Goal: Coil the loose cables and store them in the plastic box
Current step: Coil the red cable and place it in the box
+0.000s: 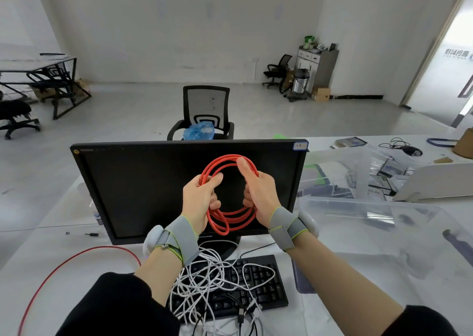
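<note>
Both hands grip the red coil [231, 223] before the monitor [143, 182]: left hand [198, 202] curls round its left side, right hand [258, 195] round its right. White cables [204, 279] cover the keyboard [266, 289].

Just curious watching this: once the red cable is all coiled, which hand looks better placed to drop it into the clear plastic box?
Probably the right hand. It already grips the red cable coil, and the clear plastic box sits on the table to its right. The left hand would have to cross over.
</note>
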Tool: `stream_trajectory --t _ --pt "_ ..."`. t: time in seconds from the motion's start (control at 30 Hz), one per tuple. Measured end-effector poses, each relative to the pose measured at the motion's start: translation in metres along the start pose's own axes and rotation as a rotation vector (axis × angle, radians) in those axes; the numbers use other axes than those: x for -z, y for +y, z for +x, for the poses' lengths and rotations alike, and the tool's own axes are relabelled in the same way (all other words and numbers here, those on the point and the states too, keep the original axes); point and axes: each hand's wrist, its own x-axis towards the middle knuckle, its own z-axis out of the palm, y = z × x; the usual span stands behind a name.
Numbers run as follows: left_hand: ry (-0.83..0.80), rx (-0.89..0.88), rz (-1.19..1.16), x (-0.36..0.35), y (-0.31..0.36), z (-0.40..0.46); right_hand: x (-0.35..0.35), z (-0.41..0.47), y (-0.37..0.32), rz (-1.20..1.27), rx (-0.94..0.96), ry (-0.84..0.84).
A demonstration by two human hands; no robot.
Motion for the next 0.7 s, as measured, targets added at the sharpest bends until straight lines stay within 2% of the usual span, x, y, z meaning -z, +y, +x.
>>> stream_trajectory --t 0.1,0.4,0.5,0.6,0.7 --pt "-0.004 -0.043 0.038 -0.003 0.0 -0.001 -0.001 0.003 0.005 0.011 -0.005 0.089" --pt "-0.148 0.009 -0.016 -0.004 0.005 -0.004 0.003 0.007 0.008 0.138 -0.08 0.134" --pt "-0.17 0.054 -0.103 -0.007 0.008 -0.006 0.005 0.008 0.006 0.189 -0.094 0.158" --pt "-0.188 0.154 -0.296 -0.006 0.008 -0.005 0.009 0.009 0.002 0.245 -0.087 0.16" --pt "-0.227 0.172 -0.404 -0.002 0.006 -0.005 0.012 0.011 -0.001 0.252 -0.079 0.131"
